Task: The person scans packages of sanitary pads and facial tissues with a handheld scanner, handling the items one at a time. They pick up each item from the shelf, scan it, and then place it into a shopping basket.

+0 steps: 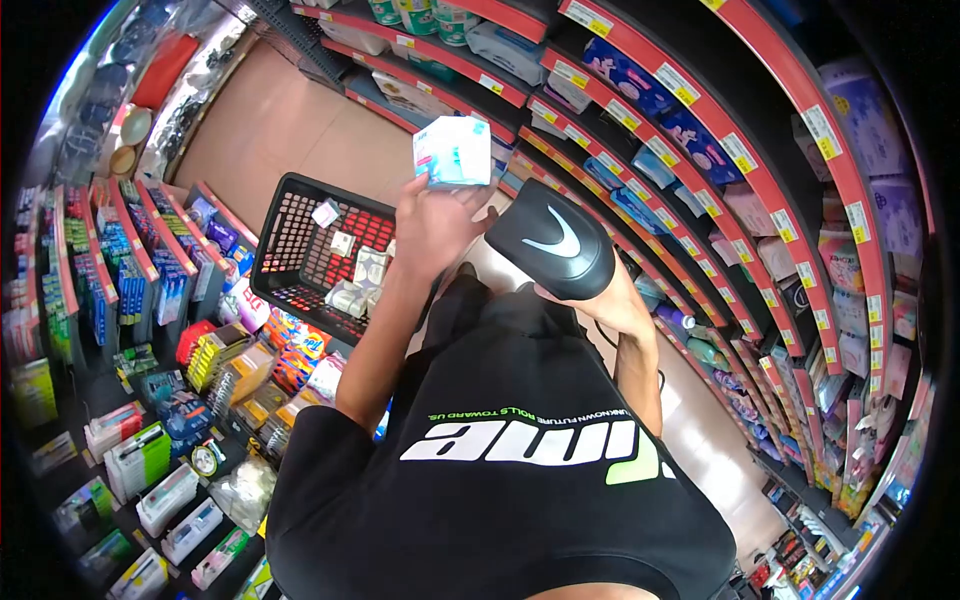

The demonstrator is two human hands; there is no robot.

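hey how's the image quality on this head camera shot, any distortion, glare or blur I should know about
Head view: strong fisheye bends the red shelves into arcs, with black vignette at the corners; glare washes out the upper-left racks; the edges are soft, while the left hand, its white-and-blue pack and the black basket are fairly sharp; lighting is bright and even.

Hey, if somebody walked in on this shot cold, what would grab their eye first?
Probably the light blue and white package held up by one hand in the middle of the aisle; which hand it is cannot be told. Just below and left of it sits a black shopping basket with a few small white packs on its red floor. Red-edged shelves packed with goods curve along the right side.
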